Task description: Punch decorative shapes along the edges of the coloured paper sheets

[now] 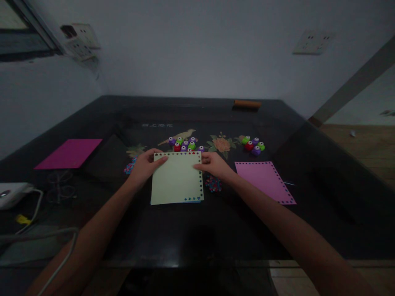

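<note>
Head view: left hand (142, 167) and right hand (216, 165) pinched closed on one green sheet (177, 179), at its far corners, toward the table (148, 242) front; one magenta sheet (70, 154) lay by the left edge, one pink sheet (261, 179) toward the right.

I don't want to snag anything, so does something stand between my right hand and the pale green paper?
Nothing visible: the right hand directly holds the pale green paper near its upper right corner.
</note>
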Demonstrator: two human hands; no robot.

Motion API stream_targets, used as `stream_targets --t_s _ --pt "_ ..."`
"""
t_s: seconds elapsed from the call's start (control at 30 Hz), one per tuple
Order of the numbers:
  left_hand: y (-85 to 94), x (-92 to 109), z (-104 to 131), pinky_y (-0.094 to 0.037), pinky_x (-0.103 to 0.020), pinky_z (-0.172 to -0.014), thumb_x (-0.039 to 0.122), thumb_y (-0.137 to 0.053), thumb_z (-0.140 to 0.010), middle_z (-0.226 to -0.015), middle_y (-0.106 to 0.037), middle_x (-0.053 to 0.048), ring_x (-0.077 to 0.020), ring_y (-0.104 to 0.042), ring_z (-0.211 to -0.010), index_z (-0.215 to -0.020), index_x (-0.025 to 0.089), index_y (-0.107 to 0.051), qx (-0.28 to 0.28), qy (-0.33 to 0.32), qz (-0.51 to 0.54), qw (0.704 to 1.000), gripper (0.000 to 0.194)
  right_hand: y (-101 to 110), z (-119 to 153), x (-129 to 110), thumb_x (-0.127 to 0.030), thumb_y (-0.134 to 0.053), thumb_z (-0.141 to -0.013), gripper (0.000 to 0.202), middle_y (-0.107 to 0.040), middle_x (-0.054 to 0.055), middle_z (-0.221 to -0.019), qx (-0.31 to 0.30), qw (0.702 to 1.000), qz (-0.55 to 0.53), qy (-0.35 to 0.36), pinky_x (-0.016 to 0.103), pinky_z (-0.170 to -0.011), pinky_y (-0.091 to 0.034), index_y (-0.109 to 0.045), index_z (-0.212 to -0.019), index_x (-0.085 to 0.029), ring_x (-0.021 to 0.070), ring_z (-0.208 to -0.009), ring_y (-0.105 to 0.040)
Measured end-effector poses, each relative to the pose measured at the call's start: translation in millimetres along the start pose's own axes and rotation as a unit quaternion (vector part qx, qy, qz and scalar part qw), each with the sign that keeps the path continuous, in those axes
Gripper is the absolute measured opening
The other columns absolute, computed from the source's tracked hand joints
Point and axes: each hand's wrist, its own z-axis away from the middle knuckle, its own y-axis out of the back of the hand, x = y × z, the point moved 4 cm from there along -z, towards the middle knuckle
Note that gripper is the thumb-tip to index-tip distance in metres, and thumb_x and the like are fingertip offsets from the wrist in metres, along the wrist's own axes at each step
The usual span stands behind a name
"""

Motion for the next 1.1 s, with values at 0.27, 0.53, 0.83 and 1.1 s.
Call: stream_targets --t_s 0.27,0.53,0.83,1.1 --pt "-20.8 4 17 -0.052 -0.028 -0.058 0.037 -0.072 -0.067 -0.082 -0.068 -0.002 -0.0175 -0.065 -0.066 -0.092 0.019 -0.057 -0.033 0.012 0.119 0.992 0.035 12 28 -6 -0.023 -0.067 -0.069 0.014 -0.072 0.006 -0.082 0.02 0.997 -0.054 -0.043 0.032 -0.07 -0.053 -0.068 -0.081 -0.016 0.0169 -0.072 -0.065" --pt "-56.1 12 44 -0.055 -0.035 -0.063 0.044 -0.068 -0.07 -0.09 -0.073 -0.01 -0.0263 -0.068 -0.076 -0.091 0.017 -0.066 -0.235 0.041 -0.003 0.971 0.035 45 59 0 -0.03 -0.068 -0.071 0.023 -0.072 0.008 -0.087 0.099 0.995 -0.021 -0.018 0.038 -0.077 -0.053 -0.069 -0.088 -0.014 0.0205 -0.08 -0.067" --pt "-92.4 32 63 -0.038 -0.025 -0.038 0.045 -0.057 -0.079 -0.053 -0.063 -0.002 -0.0149 -0.055 -0.039 -0.089 0.017 -0.06 -0.344 0.029 -0.022 0.938 0.031 63 92 -10 -0.028 -0.067 -0.073 0.021 -0.072 0.007 -0.089 0.112 0.989 -0.095 -0.014 0.036 -0.081 -0.051 -0.068 -0.09 -0.015 0.0183 -0.084 -0.066" --pt "-117.7 45 47 -0.035 -0.024 -0.04 0.046 -0.054 -0.081 -0.046 -0.058 0.001 -0.0134 -0.05 -0.038 -0.076 0.019 -0.059 -0.31 -0.002 -0.047 0.95 0.028 73 103 10 -0.034 -0.067 -0.073 0.021 -0.072 0.006 -0.087 0.07 0.994 -0.058 -0.056 0.032 -0.072 -0.052 -0.067 -0.084 -0.016 0.017 -0.076 -0.065"
